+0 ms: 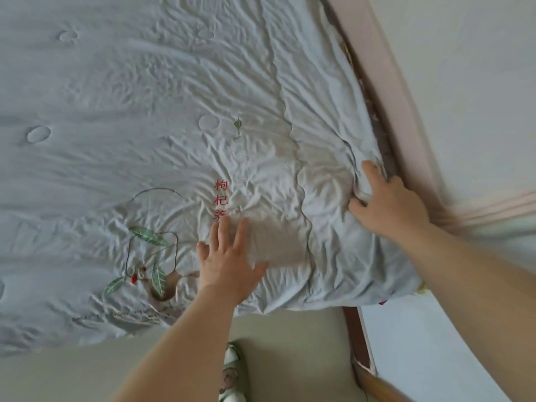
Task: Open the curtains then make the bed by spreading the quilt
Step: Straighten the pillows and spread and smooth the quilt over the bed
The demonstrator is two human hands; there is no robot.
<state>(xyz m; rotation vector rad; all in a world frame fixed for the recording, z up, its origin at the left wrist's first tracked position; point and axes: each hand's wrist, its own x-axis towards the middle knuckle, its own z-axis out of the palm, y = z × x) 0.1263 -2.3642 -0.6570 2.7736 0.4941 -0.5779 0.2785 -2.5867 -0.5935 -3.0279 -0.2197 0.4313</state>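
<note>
A pale blue-grey quilt (145, 111) lies spread and wrinkled across the bed, stitched with green leaves, red berries and red characters. My left hand (229, 262) rests flat on it near the front edge, fingers straight and spread. My right hand (388, 201) is at the quilt's right edge beside the headboard, with its thumb and fingers curled into a fold of the fabric. No curtains are in view.
A pinkish wooden headboard (385, 91) runs along the bed's right side against a pale wall (470, 68). Beige floor (290, 352) lies below the bed's front edge, with my slippered foot (233, 372) on it. A brown wooden frame corner (356, 343) stands at lower right.
</note>
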